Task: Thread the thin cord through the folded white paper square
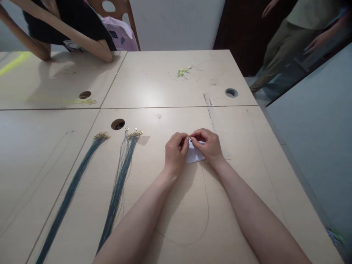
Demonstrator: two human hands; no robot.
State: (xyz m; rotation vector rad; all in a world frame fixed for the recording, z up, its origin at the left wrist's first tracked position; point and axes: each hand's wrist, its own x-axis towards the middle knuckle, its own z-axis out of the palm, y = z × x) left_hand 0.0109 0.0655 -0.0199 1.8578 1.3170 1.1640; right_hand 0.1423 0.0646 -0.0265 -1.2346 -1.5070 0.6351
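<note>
Head view: fingertips meet over a paper slip

Teal cords (122, 172) lie in two bundles at the left of the table (165, 84), gold ends far from the person. At mid-table the left hand (176, 152) and right hand (209, 145) meet, fingers curled narrow, tips pinched on what seems the end of a thread (208, 209) above a paper slip (194, 157). The thread loops round toward the near edge. It looks feather-light, limp and slippery; I'd judge it best taken close to its end, between thumb and forefinger pads. Knuckles hide the pinch itself. A ruler (210, 110) lies just right. Co-worker's arms (82, 42), upper left, and a standing person (277, 51), upper right, are cut off.
</note>
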